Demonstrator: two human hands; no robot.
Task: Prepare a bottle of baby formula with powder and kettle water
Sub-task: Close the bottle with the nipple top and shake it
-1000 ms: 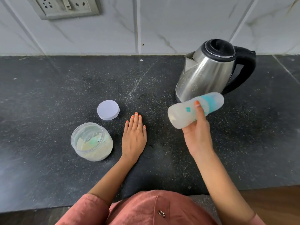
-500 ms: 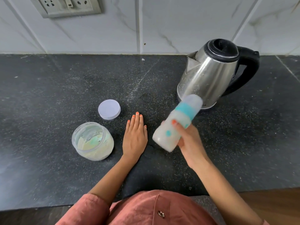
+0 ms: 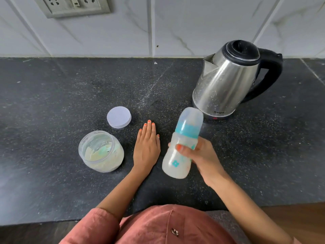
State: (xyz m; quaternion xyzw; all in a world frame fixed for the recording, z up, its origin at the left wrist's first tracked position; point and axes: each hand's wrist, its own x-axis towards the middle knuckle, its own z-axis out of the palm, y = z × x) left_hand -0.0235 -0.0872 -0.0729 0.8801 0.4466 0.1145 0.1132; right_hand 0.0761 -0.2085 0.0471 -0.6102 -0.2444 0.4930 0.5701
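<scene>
Right hand was wrapped round the capped bottle, holding it tilted over the counter, cap end toward the kettle at far right. Left hand lay flat just beside it, fingers straight. Left of that sat the open powder jar, its lid a bit farther back.

We are wearing a dusty terracotta-pink shirt of plain woven cloth, and its left sleeve is ending around the elbow. A small round metal snap button is sitting beside a stitched front seam. Orange polish is showing on the nails of our left hand and right hand.
</scene>
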